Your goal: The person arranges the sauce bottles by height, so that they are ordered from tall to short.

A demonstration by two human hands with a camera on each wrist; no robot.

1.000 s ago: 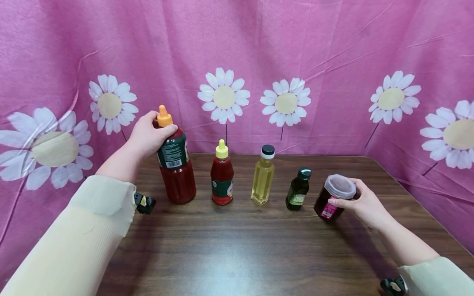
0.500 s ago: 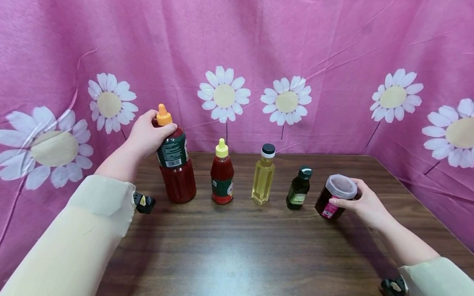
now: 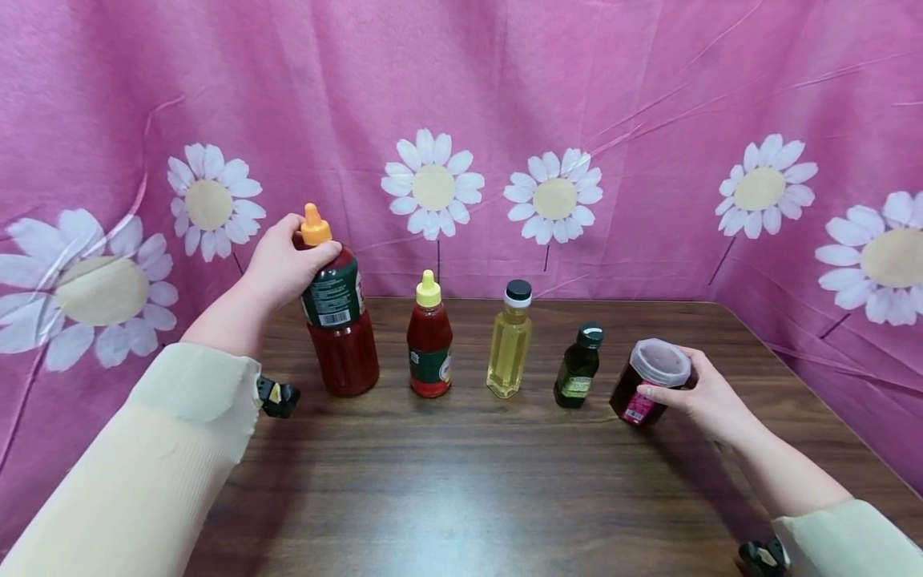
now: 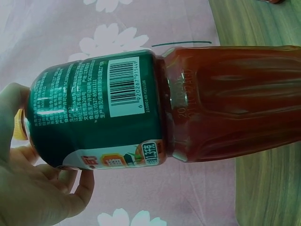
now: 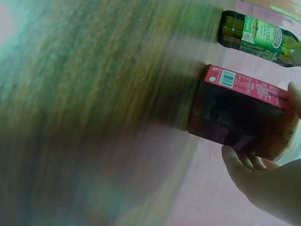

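At the left of the table, my left hand grips the neck of a tall red sauce bottle with an orange nozzle cap. Its green label with a barcode faces the left wrist view, where the left hand curls round the bottle's shoulder. On the right, my right hand holds a dark jar with a translucent lid and a pink label, thumb on the near side. The right wrist view has the jar between thumb and fingers. Both containers stand on the table.
Between the hands, a small red sauce bottle with a yellow cap, a clear bottle of yellow oil and a small dark green bottle stand in a row on the wooden table. Behind hangs a pink flowered cloth.
Both hands keep their hold on the bottle and the jar. Only a slight shift of the whole head view shows; nothing on the table has visibly moved.
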